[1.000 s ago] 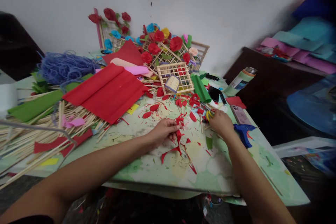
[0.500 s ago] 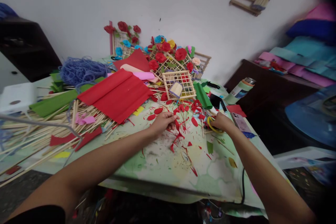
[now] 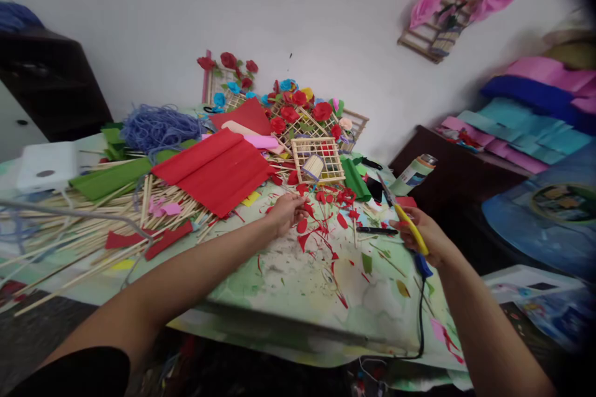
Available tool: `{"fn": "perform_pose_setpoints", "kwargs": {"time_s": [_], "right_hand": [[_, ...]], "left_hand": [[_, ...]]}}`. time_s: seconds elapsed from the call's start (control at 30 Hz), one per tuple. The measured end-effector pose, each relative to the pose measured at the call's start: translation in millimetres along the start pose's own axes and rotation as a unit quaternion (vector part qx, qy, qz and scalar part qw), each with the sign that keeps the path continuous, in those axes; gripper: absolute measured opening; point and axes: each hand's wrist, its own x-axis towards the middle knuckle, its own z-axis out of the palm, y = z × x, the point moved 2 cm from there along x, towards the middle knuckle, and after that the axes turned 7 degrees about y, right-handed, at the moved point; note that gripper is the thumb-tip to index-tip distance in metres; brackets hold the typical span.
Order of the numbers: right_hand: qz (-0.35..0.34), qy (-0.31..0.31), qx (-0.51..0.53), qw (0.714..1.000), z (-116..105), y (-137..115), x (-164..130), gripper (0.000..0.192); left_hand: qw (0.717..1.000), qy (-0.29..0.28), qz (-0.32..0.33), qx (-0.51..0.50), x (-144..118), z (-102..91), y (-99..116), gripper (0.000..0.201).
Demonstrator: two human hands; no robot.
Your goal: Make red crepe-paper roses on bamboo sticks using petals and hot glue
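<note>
In my right hand is a pair of scissors with yellow handles. It is raised over the right side of the table, blades pointing up and away. My left hand is pinched closed above the middle of the table, beside small red paper pieces. Red shows at its fingertips, but I cannot make out what they hold. Red scraps lie around and in front of that hand. A black pen rests on the cloth, left of my right hand.
A red paper sheet lies over thin wooden sticks on the left, near blue cord. Small stick lattices with paper flowers stand at the back. A bottle and a blue-handled tool with a cable are on the right.
My right hand has lifted the scissors from the table and moved right, uncovering the pen. My left hand stays pinched, shifted slightly left in view. The camera view has turned a little.
</note>
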Motion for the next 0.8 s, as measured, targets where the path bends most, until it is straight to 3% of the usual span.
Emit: {"fn": "perform_pose_setpoints", "kwargs": {"time_s": [0.07,0.13,0.23,0.33,0.43,0.53,0.8], "right_hand": [[0.045,-0.040,0.148,0.987,23.9,-18.6,-19.0,0.058],[0.045,-0.037,0.232,0.971,57.0,-37.3,-34.5,0.064],[-0.021,-0.029,0.266,0.963,107.7,-57.2,-46.6,0.067],[-0.080,-0.052,0.228,0.969,140.9,-65.0,-48.6,0.059],[-0.078,-0.063,0.228,0.969,150.7,-65.7,-47.8,0.050],[-0.027,-0.091,0.259,0.961,149.9,-63.4,-49.4,0.050],[0.102,-0.160,0.399,0.897,143.9,-50.8,-64.8,0.050]], "left_hand": [[1.000,-0.004,-0.007,-0.004,-2.0,1.3,0.3,0.013],[1.000,-0.008,-0.014,-0.006,-5.0,3.1,0.5,0.012],[1.000,-0.006,-0.018,-0.010,-8.7,5.4,0.7,0.012],[1.000,0.008,-0.011,-0.018,-8.6,5.9,2.2,0.011],[1.000,0.018,-0.003,-0.023,-5.6,4.3,4.8,0.011],[0.999,0.024,0.006,-0.028,-2.4,1.8,6.0,0.011],[0.997,0.051,0.038,-0.032,2.6,-0.8,-4.9,0.012]]}}
